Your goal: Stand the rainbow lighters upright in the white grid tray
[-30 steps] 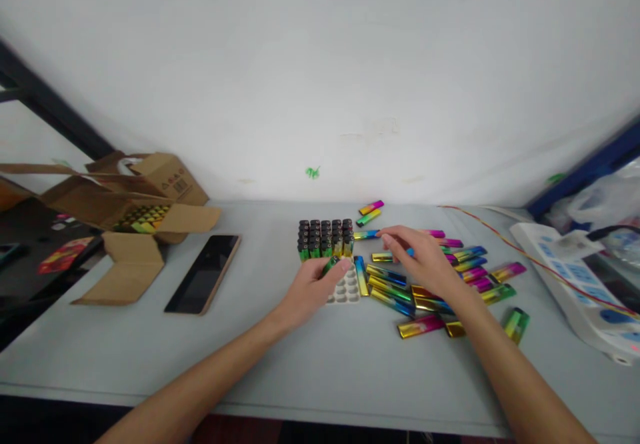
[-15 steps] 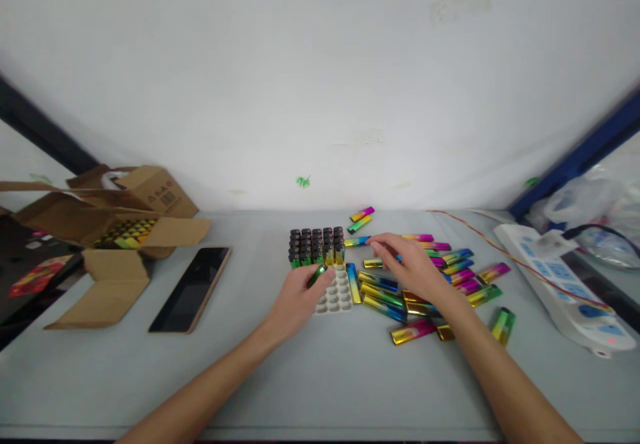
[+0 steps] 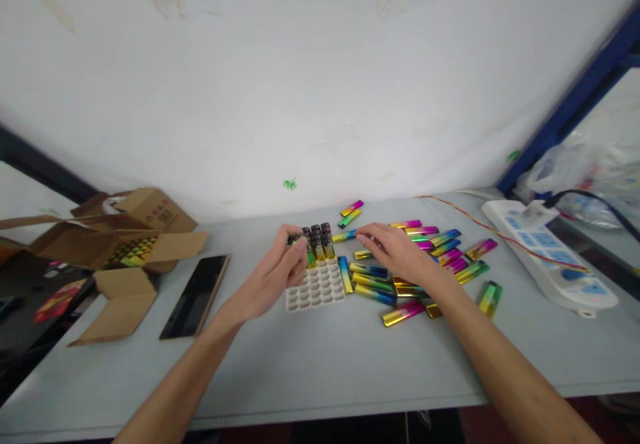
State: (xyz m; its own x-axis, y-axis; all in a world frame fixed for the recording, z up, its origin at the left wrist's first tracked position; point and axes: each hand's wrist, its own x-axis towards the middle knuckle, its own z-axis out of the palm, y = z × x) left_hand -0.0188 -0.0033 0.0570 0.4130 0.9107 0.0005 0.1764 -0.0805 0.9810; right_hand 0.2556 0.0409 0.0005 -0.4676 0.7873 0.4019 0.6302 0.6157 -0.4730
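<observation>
A pale tray with rows of round hollows lies mid-table. Upright black-topped cylinders fill its back rows. My left hand is closed over the left side of those rows; what its fingers hold is hidden. Just right of the tray, my right hand has its fingertips together at the end of a blue and yellow tube lying behind the tray. Shiny tubes in gold, pink, green and blue lie loose under and around the right hand. One blue and yellow tube lies against the tray's right edge.
At the left are a dark phone and an open cardboard box holding several cylinders. A white power strip with a black cable lies at the right. Behind the table stands a white wall.
The camera view has tilted and shifted. My left hand has moved from the tray's hollows to the upright cylinders at the back left; its green tube no longer shows. My right hand stays near the loose tubes.
</observation>
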